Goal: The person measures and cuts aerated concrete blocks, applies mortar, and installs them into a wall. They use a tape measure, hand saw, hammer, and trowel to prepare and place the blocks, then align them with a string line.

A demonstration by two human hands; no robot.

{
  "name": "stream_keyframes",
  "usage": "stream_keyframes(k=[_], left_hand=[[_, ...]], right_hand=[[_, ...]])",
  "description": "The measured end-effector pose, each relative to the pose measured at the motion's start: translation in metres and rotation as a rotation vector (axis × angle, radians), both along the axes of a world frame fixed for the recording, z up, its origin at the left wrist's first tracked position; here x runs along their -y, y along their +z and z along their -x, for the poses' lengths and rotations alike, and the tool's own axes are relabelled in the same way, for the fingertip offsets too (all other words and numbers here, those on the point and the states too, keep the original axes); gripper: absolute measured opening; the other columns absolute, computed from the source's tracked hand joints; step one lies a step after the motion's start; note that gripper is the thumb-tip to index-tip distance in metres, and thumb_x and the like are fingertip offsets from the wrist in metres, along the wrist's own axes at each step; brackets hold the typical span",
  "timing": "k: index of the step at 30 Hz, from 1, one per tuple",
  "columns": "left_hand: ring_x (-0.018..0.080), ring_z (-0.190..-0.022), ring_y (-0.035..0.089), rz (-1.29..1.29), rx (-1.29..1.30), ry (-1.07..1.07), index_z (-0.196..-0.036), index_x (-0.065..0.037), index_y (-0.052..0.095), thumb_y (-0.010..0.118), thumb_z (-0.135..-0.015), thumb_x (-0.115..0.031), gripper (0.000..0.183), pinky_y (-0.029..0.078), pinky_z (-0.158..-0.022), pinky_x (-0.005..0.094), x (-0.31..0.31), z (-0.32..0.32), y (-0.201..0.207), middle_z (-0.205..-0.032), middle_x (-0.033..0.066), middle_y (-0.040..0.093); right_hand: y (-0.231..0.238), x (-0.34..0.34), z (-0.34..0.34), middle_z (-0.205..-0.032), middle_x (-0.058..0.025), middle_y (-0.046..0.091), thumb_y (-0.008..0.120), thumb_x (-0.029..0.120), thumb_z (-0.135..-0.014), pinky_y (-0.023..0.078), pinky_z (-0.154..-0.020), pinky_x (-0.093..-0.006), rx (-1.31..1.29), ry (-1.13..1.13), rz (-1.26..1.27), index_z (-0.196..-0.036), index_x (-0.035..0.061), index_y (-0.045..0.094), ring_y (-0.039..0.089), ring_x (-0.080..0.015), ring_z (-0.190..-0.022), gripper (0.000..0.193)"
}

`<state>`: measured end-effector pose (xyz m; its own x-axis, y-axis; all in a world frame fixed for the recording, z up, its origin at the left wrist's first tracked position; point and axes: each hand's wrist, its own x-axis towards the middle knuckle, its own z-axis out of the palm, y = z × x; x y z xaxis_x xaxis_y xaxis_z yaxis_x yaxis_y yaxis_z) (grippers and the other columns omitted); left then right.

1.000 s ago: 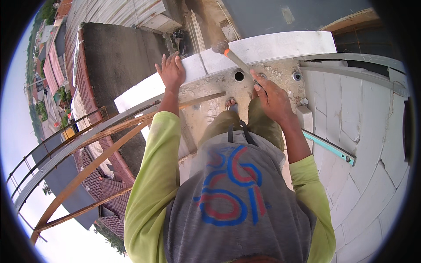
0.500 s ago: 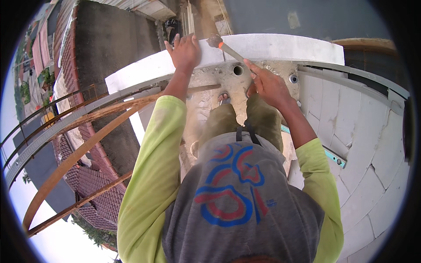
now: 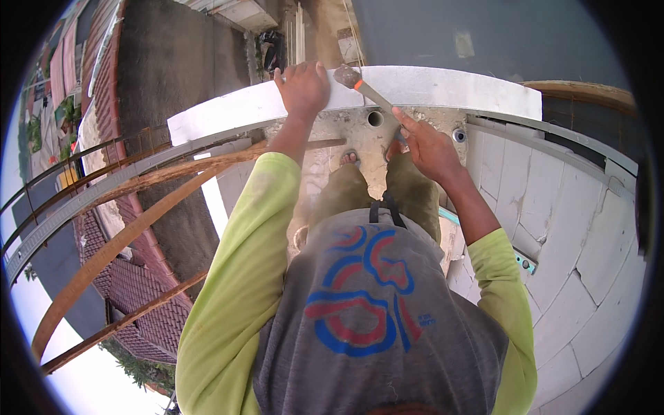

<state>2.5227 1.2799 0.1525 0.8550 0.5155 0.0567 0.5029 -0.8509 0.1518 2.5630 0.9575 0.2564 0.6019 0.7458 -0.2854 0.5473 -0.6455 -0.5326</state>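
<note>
Your right hand has its fingers wrapped around the end of the handle of a dark-headed mallet, and the head sits over the white block row; whether it touches the top face, you cannot tell from here. Your left hand lies on the same row, fingers partly spread and bent toward the far edge, closed around nothing that shows. The head is just beside those fingers, so a swing drifting left could catch your knuckles. With your grip far from the head, a small wrist twist could turn the mallet and chip the pale edge. If the blocks are not yet firmly bedded, leaning too hard could shift one out of line. Anything slipping over the far side could fall to the lower level. By your feet, the open pipe and the timber could trip you if you step carelessly.
</note>
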Motion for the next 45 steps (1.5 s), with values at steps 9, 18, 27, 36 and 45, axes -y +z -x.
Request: stream_keyframes(k=[9,18,27,36,45], left_hand=[[0.0337,-0.129,0.063,0.068,-0.05,-0.015,-0.121,-0.007,0.078,0.04,-0.113,-0.037,0.049,0.024,-0.128,0.0625,0.002,0.005,0.005,-0.126,0.012,0.077],[0.0335,-0.128,0.063,0.075,-0.1,-0.014,-0.12,-0.007,0.079,0.038,-0.114,-0.036,0.051,0.025,-0.128,0.063,0.007,0.003,0.013,-0.123,0.0127,0.077],[0.0319,-0.121,0.067,0.024,-0.011,-0.016,-0.113,-0.011,0.081,0.044,-0.113,-0.037,0.046,0.032,-0.122,0.0618,0.005,-0.002,0.013,-0.116,0.0112,0.079],[0.0312,-0.12,0.069,0.022,0.171,-0.062,-0.107,-0.012,0.082,0.047,-0.112,-0.041,0.045,0.037,-0.116,0.0581,-0.017,0.01,-0.002,-0.112,0.0123,0.079],[0.0294,-0.106,0.072,0.109,-0.08,-0.026,-0.097,-0.01,0.082,0.047,-0.11,-0.037,0.046,0.043,-0.101,0.0526,-0.027,0.015,0.015,-0.103,0.0113,0.08]], right_hand=[[0.012,-0.004,0.005,-0.108,-0.0196,0.071,0.054,0.025,-0.113,0.061,-0.086,-0.0525,-0.066,-0.044,0.036,-0.169,0.0411,0.036,0.075,-0.0419,-0.095,0.061],[-0.006,-0.009,-0.004,-0.111,-0.0199,0.073,0.054,0.025,-0.113,0.061,-0.085,-0.0543,-0.04,-0.015,0.128,-0.168,0.0401,0.039,0.075,-0.0402,-0.095,0.06],[-0.044,0.005,0.014,-0.138,-0.0257,0.07,0.056,0.024,-0.113,0.058,-0.096,-0.0536,-0.067,-0.046,0.075,-0.169,0.0344,0.039,0.07,-0.0473,-0.118,0.059],[-0.047,-0.001,0.016,-0.124,-0.0243,0.074,0.053,0.026,-0.113,0.057,-0.092,-0.0564,-0.043,-0.055,0.029,-0.17,0.0392,0.036,0.072,-0.046,-0.109,0.06],[-0.008,-0.008,0.01,-0.133,-0.0241,0.072,0.056,0.023,-0.113,0.057,-0.097,-0.0541,-0.047,-0.063,-0.061,-0.167,0.0326,0.043,0.071,-0.046,-0.115,0.056]])
